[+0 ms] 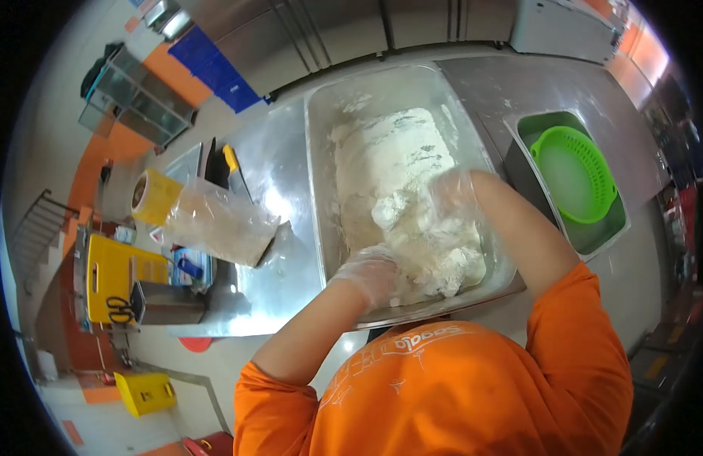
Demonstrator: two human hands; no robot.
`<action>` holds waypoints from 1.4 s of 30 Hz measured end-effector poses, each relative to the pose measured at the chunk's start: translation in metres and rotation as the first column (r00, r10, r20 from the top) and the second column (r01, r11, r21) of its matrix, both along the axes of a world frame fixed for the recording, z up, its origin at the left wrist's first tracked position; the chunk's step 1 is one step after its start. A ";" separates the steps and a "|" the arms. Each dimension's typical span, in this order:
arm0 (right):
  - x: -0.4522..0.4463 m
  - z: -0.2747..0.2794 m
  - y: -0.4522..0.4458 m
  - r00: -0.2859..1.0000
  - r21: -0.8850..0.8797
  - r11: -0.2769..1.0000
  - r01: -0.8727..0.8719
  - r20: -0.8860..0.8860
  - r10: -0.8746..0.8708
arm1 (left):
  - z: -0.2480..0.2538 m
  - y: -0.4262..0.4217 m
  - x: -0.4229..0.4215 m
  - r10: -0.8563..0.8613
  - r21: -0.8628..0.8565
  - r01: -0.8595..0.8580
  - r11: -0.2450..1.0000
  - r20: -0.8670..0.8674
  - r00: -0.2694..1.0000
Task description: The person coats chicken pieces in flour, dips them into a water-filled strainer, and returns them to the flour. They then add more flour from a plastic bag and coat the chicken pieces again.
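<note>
I have both hands in clear, loose gloves inside a long metal tray [318, 144]. At its near left, my left hand [372, 272] presses against floury lumps [451, 270]; its fingers are partly buried, so I cannot tell whether they pinch. My right hand [451, 196] is at the tray's right side over the same lumps, too blurred for me to read its fingers. The lumps are craggy and thickly coated, heaped in the near half; beyond them, white powder [389, 152] lies in a broad, cracked bed. To the right, I see a steel basin [592, 237] holding a round green basket [611, 186] with slotted walls and something pale inside. Left, on the shiny steel table [241, 304], stands a dark holder [167, 302] with black-handled scissors [120, 309]. Farther along lie a crinkled clear bag [218, 220], beside a yellow roll [155, 196], and a yellow-handled knife [230, 158]. Steel cabinets [344, 30] block the far side.
</note>
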State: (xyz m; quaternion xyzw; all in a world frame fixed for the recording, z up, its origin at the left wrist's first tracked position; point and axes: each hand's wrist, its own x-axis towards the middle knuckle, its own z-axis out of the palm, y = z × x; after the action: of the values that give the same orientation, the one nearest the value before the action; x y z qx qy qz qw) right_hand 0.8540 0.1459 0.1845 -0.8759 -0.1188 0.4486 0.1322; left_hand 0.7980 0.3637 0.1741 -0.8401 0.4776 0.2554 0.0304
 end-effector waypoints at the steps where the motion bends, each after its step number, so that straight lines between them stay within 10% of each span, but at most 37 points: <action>1: 0.016 -0.003 0.009 0.993 -0.098 0.988 0.118 -0.006 -0.119 | 0.011 0.005 -0.001 0.093 -0.040 -0.091 0.995 0.052 0.994; 2: 0.029 -0.006 0.021 0.971 -0.191 0.953 0.236 0.006 -0.240 | 0.024 0.010 -0.001 0.184 -0.080 -0.176 0.981 0.103 0.978; 4: 0.044 -0.012 0.045 0.861 0.164 0.848 0.504 -0.014 -0.508 | 0.033 0.017 0.001 0.389 -0.249 -0.345 0.905 0.157 0.908; 6: 0.058 -0.023 0.072 0.898 0.288 0.888 0.359 0.152 -0.412 | 0.032 0.023 0.003 0.617 -0.498 -0.491 0.714 0.117 0.778; 9: 0.052 -0.050 0.115 0.934 0.353 0.933 0.067 0.308 -0.183 | -0.008 0.039 0.016 0.447 -0.547 -0.030 0.836 0.648 0.616; 11: 0.034 -0.069 0.125 0.945 0.343 0.926 -0.158 0.323 0.042 | 0.004 0.039 0.012 0.444 -0.361 -0.273 0.892 0.585 0.679; 16: -0.008 -0.097 0.090 0.731 0.136 0.779 -0.612 0.473 0.491 | -0.015 0.042 0.015 0.518 -0.487 -0.257 0.835 0.538 0.665; 20: -0.002 -0.026 0.100 0.924 -0.111 0.921 -0.373 0.042 0.379 | -0.009 0.042 0.014 0.485 -0.410 -0.291 0.864 0.526 0.698; 27: -0.065 -0.032 0.138 0.938 0.255 0.903 -0.347 0.075 0.340 | -0.013 0.043 0.013 0.495 -0.459 -0.257 0.850 0.533 0.686; 32: -0.044 -0.020 0.061 0.872 -0.103 0.866 -0.490 -0.037 0.488 | -0.007 0.043 0.013 0.477 -0.412 -0.284 0.866 0.510 0.716; 42: -0.052 -0.038 0.066 0.907 -0.207 0.899 -0.385 0.092 0.410 | -0.001 0.042 0.009 0.398 -0.292 -0.274 0.916 0.601 0.693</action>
State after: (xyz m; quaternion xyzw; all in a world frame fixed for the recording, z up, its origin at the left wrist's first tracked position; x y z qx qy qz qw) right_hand 0.8025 0.2116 0.1465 -0.8694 -0.2621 0.4157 -0.0521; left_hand 0.8066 0.4060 0.1732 -0.9480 0.2955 -0.0945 0.0708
